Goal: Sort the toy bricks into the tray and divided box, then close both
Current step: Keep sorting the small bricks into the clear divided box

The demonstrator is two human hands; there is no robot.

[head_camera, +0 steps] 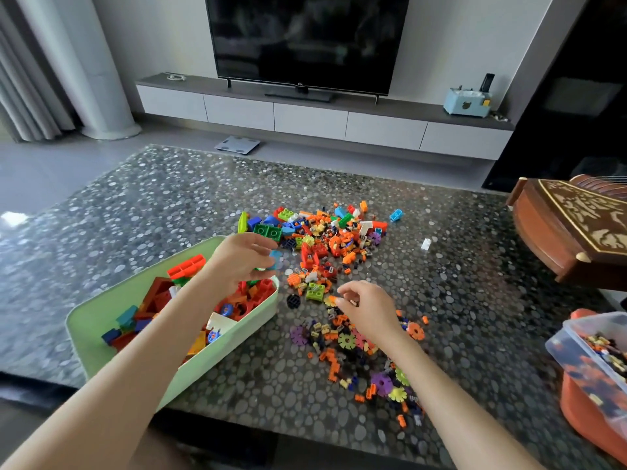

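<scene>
Over the tray (pixel 245 329) corner, left hand (pixel 242 261) pinches a blurred blue brick (pixel 276 258); right hand (pixel 368 310) curls, hold unclear.

Pale green tray (pixel 112 300): open, set at a slant on the table's near left, holding large red, blue and orange bricks. Loose bricks (pixel 325 239): a mixed heap just beyond the tray's far corner in front of you, thinning into small pieces and flower-shaped discs (pixel 346 340) nearer you. Light-blue brick (pixel 275 259): pinched in your left hand (pixel 244 262) above the tray's far corner. Clear box (pixel 563 347): lidless, at your far right, part-filled with small pieces.
</scene>
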